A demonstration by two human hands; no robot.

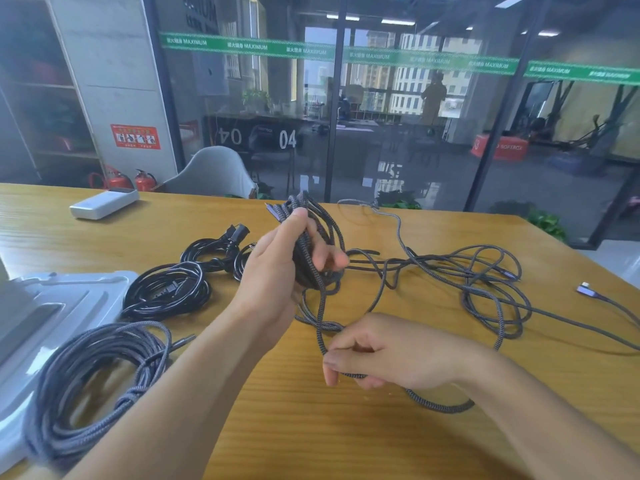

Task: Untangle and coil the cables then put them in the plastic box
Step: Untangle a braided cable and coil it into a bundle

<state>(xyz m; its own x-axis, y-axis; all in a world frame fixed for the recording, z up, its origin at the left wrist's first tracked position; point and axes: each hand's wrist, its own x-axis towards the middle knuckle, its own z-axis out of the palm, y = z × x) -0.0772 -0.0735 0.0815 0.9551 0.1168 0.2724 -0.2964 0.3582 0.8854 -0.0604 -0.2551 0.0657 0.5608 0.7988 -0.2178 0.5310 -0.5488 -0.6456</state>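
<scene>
The wooden counter (277, 427) fills the lower half of my view, and at its left edge the grey plastic box (52, 313) is cut off by the frame, so I cannot see its whole shape. Beside the box lies a finished grey braided coil (93, 372), its lower loops running out of view under my left forearm. Behind it sit the black cable coils (173, 285), bundled close together, with plugs showing at the far end. To the right a loose tangle of grey braided cable (485, 289) sprawls over the counter, one connector end (587, 290) lying apart near the right edge. My left hand (277, 268) is raised above the counter, forearm reaching up from the lower left, thumb upright and fingers curled around a half-wound bundle of braided cable (311, 244); the fingertips are blurred and the bundle hides my palm. My right hand (381, 355) rests low near the counter, forearm coming in from the lower right, fingers curled and pinching a strand that loops up to the bundle and trails away under my wrist. A white power bank (104, 202) lies at the far left.
</scene>
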